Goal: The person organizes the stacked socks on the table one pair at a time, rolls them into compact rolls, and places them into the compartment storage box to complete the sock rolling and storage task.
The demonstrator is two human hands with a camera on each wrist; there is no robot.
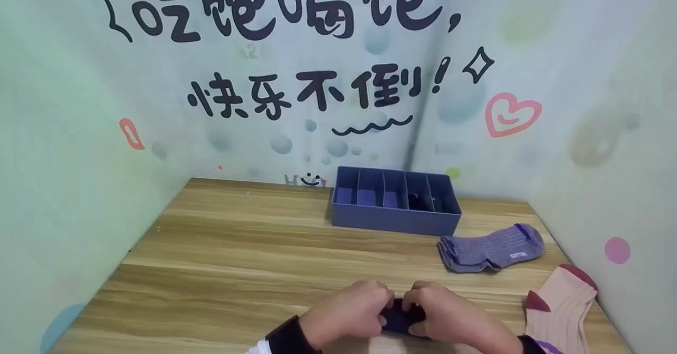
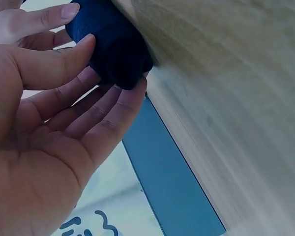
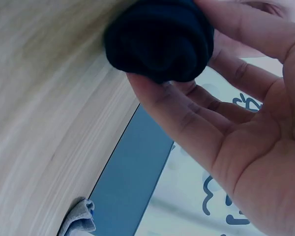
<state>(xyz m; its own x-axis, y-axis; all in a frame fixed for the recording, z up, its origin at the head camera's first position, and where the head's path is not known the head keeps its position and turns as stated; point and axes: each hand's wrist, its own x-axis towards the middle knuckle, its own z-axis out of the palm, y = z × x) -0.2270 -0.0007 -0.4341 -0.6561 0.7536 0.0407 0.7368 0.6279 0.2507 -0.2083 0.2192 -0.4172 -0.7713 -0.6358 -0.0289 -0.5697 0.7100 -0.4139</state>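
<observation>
A dark navy rolled-up sock [image 1: 400, 319] lies on the table near its front, between my two hands. My left hand [image 1: 360, 309] holds one end of the roll, its thumb on one side and fingers bent round the other, as the left wrist view shows with the navy sock [image 2: 115, 46]. At the opposite end my right hand [image 1: 447, 314] grips the roll the same way. In the right wrist view the coiled end of the sock [image 3: 160, 42] faces the camera, between thumb and fingers.
A blue-grey box [image 1: 394, 221] with several compartments stands at the back; dark items sit in its right-hand compartments. Right of my hands lie a pair of grey-purple socks [image 1: 489, 251] and pink socks with dark red toes [image 1: 563, 301]. Printed cloth walls [image 1: 338, 79] surround the wooden table [image 1: 238, 259].
</observation>
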